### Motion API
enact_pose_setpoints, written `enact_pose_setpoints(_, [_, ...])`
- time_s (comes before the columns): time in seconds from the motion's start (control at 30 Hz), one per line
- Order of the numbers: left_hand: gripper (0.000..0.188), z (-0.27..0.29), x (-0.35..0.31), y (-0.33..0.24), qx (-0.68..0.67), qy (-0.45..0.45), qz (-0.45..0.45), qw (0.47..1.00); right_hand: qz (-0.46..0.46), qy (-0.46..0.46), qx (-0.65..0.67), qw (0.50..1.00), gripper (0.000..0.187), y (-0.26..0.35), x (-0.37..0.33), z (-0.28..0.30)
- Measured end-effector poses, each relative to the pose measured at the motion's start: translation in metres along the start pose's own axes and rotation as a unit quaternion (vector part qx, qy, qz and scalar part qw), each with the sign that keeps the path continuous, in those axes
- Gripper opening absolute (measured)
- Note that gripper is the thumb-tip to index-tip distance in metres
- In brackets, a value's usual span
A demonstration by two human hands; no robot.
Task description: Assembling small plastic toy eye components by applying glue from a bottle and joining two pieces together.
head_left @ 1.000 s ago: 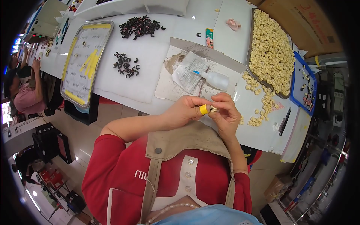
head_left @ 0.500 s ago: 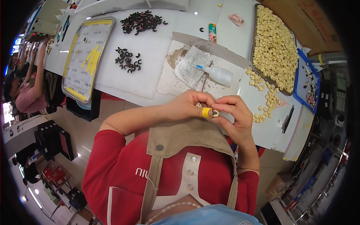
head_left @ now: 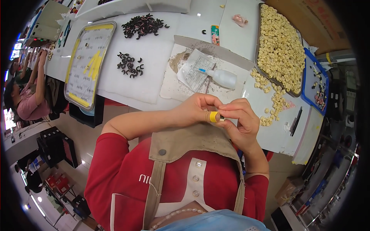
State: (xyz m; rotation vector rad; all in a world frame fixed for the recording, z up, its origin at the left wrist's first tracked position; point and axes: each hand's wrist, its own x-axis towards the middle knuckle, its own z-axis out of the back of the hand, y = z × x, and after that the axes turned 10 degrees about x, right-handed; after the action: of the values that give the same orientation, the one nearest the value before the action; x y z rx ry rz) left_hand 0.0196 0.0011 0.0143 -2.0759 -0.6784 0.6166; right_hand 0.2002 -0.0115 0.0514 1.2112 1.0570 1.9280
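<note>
My left hand, yellow tape around its thumb, meets my right hand in front of the apron. Both are closed, fingertips together on a small cream piece with a dark part; the fingers cover most of it. Just beyond them, a clear squeeze bottle with a blue tip lies on its side on a stained cardboard tray, beside a printed paper sheet. Loose cream pieces like the held one are scattered to the right of my right hand.
A metal tray heaped with cream pieces stands at right, beside a blue tray of small dark and pink pieces. Two piles of black curved pieces lie at left, near a tray with yellow strips. A black pen lies far right. Another person works at left.
The small piece is turned slightly and my fingers cover more of it. My right fingertips have closed in against my left thumb. The whole view has shifted a little.
</note>
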Motion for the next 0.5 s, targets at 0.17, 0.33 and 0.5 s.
enact_pose_setpoints(0.17, [0.015,0.002,-0.006,-0.016,0.028,-0.088,0.068,0.993,0.029,-0.016,-0.109,0.993,0.025,-0.013,-0.005,-0.002])
enact_pose_setpoints(0.33, [0.014,0.008,-0.009,-0.022,0.04,-0.08,0.109,0.99,0.04,-0.022,-0.126,0.991,0.026,-0.013,-0.004,-0.003])
enact_pose_setpoints(0.5, [0.015,0.011,-0.007,-0.02,0.045,-0.067,0.113,0.99,0.046,-0.018,-0.125,0.991,0.026,-0.011,-0.003,-0.002])
